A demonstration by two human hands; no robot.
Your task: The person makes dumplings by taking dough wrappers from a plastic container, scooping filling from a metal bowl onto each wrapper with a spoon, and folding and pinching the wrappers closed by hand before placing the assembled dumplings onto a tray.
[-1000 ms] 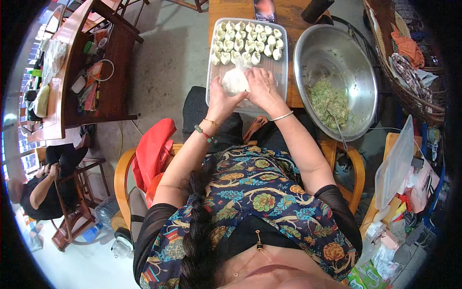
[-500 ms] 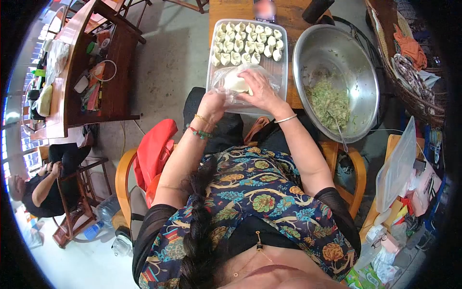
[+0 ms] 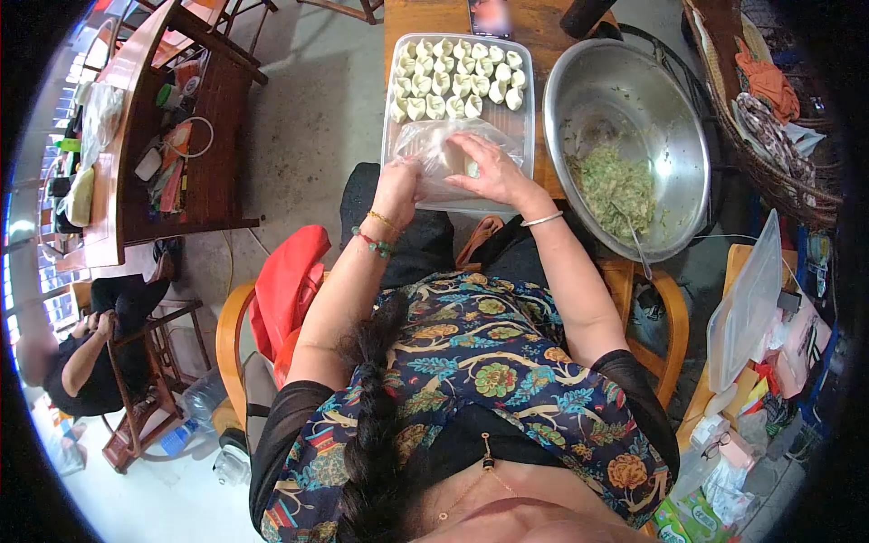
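A clear plastic bag (image 3: pixel 421 136) with something whitish in it lies over the front part of the plastic tray (image 3: pixel 529 90). My left hand (image 3: pixel 398 181) is closed on the bag's left edge. From the right, my right hand (image 3: pixel 493 170) reaches onto the bag, fingers bent around the pale contents, which it partly hides. Several rows of folded dumplings (image 3: pixel 441 83) fill the back of the tray. Right of it, a large metal bowl (image 3: pixel 625 68) holds a green, chopped filling (image 3: pixel 615 185) with a spoon (image 3: pixel 639 240) in it.
A phone (image 3: pixel 490 16) lies behind the tray on the wooden table (image 3: pixel 412 18). A red cloth (image 3: pixel 285 281) hangs at the chair's left arm. Another person (image 3: pixel 100 353) sits at far left, near a wooden desk (image 3: pixel 136 118). A clear lid (image 3: pixel 747 308) stands at right.
The bag, earlier bunched around the white contents, has spread open over the tray. My left hand has moved to its left edge. Tray and bowl appear slightly further left and higher.
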